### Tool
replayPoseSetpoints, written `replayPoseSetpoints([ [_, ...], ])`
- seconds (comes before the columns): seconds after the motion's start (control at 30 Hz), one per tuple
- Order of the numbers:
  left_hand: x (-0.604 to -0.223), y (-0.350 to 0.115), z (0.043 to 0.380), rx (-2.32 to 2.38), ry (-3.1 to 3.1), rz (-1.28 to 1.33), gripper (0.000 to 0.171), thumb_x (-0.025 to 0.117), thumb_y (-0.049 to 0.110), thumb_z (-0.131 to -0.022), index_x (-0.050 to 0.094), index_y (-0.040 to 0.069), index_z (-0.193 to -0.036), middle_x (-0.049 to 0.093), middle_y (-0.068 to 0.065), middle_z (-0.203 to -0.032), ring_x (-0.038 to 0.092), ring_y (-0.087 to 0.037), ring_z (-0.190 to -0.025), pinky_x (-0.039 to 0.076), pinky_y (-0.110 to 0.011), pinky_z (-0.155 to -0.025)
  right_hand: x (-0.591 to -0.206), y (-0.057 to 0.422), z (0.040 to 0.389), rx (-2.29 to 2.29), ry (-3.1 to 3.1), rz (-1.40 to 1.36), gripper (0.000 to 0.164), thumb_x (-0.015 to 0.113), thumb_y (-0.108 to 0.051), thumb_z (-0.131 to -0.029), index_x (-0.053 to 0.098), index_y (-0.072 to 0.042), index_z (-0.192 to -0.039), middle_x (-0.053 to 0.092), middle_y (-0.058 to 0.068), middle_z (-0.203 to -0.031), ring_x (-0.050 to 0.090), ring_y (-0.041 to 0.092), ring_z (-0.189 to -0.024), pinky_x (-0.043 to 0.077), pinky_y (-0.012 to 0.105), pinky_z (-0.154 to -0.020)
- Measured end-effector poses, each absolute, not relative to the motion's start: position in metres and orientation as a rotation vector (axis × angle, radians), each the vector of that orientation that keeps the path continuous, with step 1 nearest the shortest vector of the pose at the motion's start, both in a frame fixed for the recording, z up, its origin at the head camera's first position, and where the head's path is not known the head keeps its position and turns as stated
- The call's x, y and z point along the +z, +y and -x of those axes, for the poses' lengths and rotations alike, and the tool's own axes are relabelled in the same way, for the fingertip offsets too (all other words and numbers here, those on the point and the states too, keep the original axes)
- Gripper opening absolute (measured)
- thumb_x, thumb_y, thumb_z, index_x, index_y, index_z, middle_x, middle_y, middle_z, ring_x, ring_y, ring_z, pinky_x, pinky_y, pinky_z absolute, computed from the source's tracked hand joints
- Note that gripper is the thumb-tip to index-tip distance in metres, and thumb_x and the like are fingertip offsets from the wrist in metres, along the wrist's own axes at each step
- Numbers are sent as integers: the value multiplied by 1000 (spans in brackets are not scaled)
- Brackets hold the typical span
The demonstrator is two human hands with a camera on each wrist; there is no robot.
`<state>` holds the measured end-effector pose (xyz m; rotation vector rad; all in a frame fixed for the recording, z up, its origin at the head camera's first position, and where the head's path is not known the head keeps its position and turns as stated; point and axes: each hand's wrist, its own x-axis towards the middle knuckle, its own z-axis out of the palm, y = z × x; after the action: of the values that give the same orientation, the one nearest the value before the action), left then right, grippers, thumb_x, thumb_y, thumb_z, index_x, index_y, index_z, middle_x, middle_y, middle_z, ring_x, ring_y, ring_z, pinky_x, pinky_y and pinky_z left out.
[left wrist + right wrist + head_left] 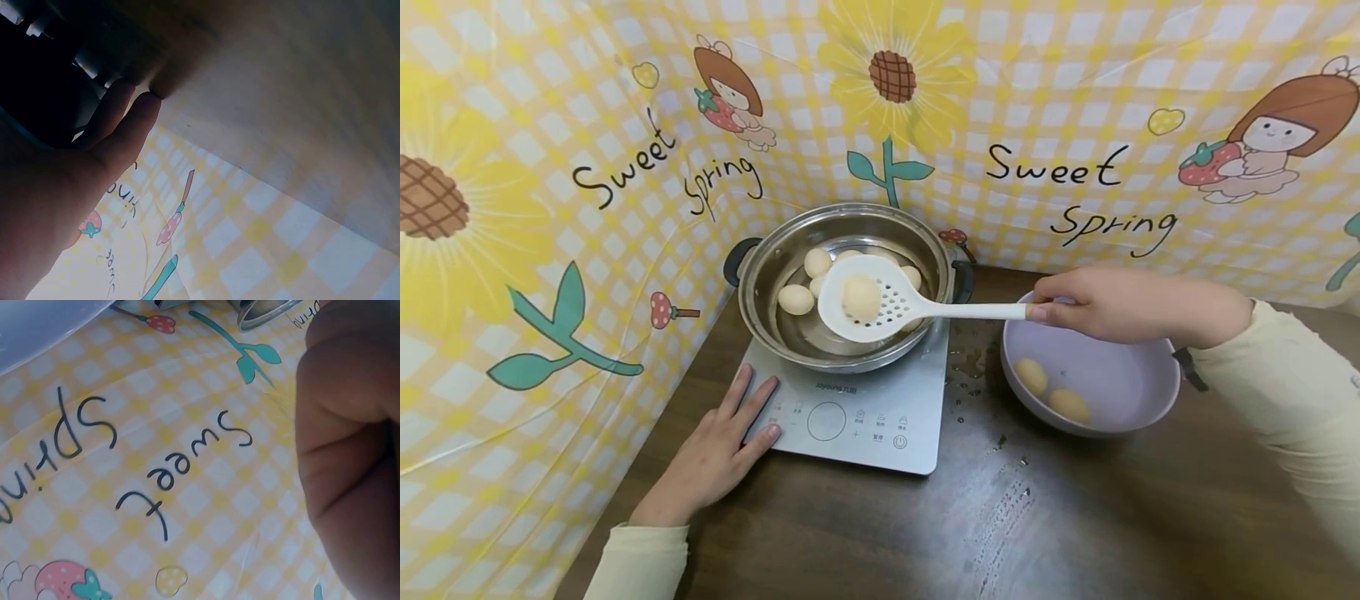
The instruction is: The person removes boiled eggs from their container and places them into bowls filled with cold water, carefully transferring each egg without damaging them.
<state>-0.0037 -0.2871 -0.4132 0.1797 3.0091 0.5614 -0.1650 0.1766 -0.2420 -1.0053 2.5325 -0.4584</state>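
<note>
My right hand (1105, 304) grips the end of a white slotted spoon (906, 307) by its handle, above the lilac bowl's far rim. The spoon's perforated head is over the steel pot (850, 354), with one egg (861, 298) lying in it. Several more eggs (796, 299) are in the pot, some partly hidden behind the spoon. Two eggs (1069, 406) lie in the lilac bowl (1120, 408). With fingers spread, my left hand (711, 454) rests at the left edge of the white induction cooker (865, 446) under the pot. The right wrist view shows only part of the right hand (353, 437).
Water drops and wet streaks (1007, 517) mark the dark wooden table (820, 533) right of the cooker. A yellow checked cloth (1037, 100) with printed flowers stands as a wall behind and to the left. The pot has black side handles (742, 260).
</note>
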Motion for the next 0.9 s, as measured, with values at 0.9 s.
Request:
replayPoseSetpoints([
  [0.9,-412,-283,6,568,2996,-190,66,50,45,-106,23,25,-163,0,-13,-169,40,-60,-127,37,-73,-89,-258,315,148,-254,2784,739,14,55,-31,-107,68,-28,-107,64,-12,-93,56,13,-83,47,36,-71],
])
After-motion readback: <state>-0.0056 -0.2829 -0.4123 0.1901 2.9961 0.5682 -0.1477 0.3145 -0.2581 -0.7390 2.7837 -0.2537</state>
